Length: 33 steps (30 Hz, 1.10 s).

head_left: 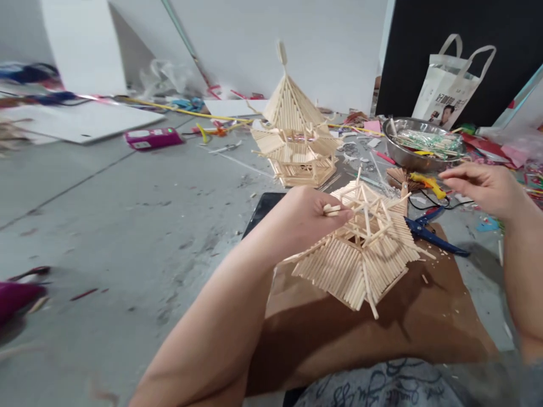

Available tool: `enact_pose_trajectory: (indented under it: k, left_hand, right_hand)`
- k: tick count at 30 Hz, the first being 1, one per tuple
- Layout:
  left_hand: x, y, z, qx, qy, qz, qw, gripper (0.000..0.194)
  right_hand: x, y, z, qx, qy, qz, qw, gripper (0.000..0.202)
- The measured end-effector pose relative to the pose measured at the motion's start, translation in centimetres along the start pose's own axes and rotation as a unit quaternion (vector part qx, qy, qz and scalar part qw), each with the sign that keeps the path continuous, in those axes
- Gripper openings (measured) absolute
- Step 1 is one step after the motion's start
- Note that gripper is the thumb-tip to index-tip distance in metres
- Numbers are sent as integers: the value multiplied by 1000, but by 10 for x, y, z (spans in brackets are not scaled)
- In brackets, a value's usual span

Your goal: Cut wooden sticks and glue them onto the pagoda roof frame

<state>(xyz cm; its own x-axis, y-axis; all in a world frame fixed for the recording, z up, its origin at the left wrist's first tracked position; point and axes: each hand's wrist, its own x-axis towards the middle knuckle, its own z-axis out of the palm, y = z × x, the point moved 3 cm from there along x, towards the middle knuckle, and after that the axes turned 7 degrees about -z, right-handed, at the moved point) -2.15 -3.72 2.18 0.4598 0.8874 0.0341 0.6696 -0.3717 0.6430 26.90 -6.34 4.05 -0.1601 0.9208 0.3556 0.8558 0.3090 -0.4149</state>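
Note:
A hexagonal roof piece of thin wooden sticks (352,271) sits on a brown board, with an open stick frame at its middle. My left hand (307,217) is closed around a few short wooden sticks (331,210), beside the left of the frame. Off to the right, my right hand (487,186) is raised with thumb and fingers pinched together; anything between the tips is too small to make out. Near those fingertips lies a yellow glue gun (429,185). Blue-handled pliers (436,236) lie at the roof piece's right edge.
Behind stands a finished-looking stick pagoda (297,141). A metal bowl (407,152) of wrapped sticks is at the back right, before a white bag (449,85). Farther left are a purple box (153,139), scissors (227,148) and a white board (85,121). The brown board (382,333) is nearest me.

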Motion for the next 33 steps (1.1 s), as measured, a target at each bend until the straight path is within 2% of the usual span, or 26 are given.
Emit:
enact_pose_trajectory:
  k: [2,3,4,6,8,11,16,20,23,27,30,33]
  left_hand:
    - [0,2,0,26,-2,-4,1000,32]
    - [-1,3,0,35,-1,-2,999,32]
    - [-1,5,0,39,2,3,999,32]
    - [-2,6,-1,47,8,8,999,31]
    - [-2,7,0,56,10,8,998,31]
    - [-3,7,0,62,7,2,998,33]
    - [-5,9,-1,56,-16,10,998,31]
    - [-6,8,-2,32,-37,37,998,29]
    - [-5,3,-6,10,-24,38,999,29]
    - [-4,-2,-14,-4,21,12,1000,28]
    - [-4,-3,-18,-8,42,4,999,26]
    - [-4,-4,-19,-12,50,0,999,26]
  right_hand:
    - [-20,52,1,-27,-12,152,988,37]
    - [-30,75,3,-48,-3,205,978,36]
    - [-39,96,9,-66,-19,244,967,34]
    - [-49,126,22,-83,-34,276,957,30]
    - [-48,143,35,-110,-39,290,950,26]
    - [-27,154,51,-142,-32,281,948,27]
    - [21,170,77,-178,-35,277,944,41]
    - [38,188,94,-172,-56,277,944,40]
    - [40,198,96,-154,-56,283,945,29]
    - [31,198,86,-110,-18,295,949,19]
    - [13,185,71,-48,20,291,955,16]
    - [-9,164,56,63,19,278,958,19]
